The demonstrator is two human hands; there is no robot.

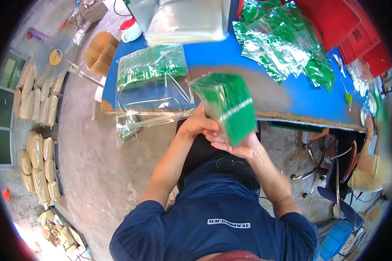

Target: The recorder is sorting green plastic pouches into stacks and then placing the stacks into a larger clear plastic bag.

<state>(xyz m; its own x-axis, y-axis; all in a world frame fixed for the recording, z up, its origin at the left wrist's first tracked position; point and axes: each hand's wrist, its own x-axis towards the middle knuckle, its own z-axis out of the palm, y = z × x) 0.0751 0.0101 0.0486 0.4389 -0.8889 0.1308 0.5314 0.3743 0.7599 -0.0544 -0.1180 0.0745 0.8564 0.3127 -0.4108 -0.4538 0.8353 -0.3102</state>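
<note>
Nearest the camera: a dark blue shirt (213,217), with both forearms rising from it toward the blue table (213,56). Right hand (235,145) is cupped under a green bundle (225,106) of thin stacked pieces, fingers closed round its lower end. Left hand (198,124) presses against the bundle's left side, fingers wrapped on it. Bundle is held tilted, just off the table's near edge, above the lap. On the table, left of the bundle, lies a clear bag of green pieces (151,65); loose clear film (154,98) hangs over the near edge. Farther along, right of the bundle, sits a heap of green packets (283,39). A stack of clear bags (185,19) rests at the table's far side.
</note>
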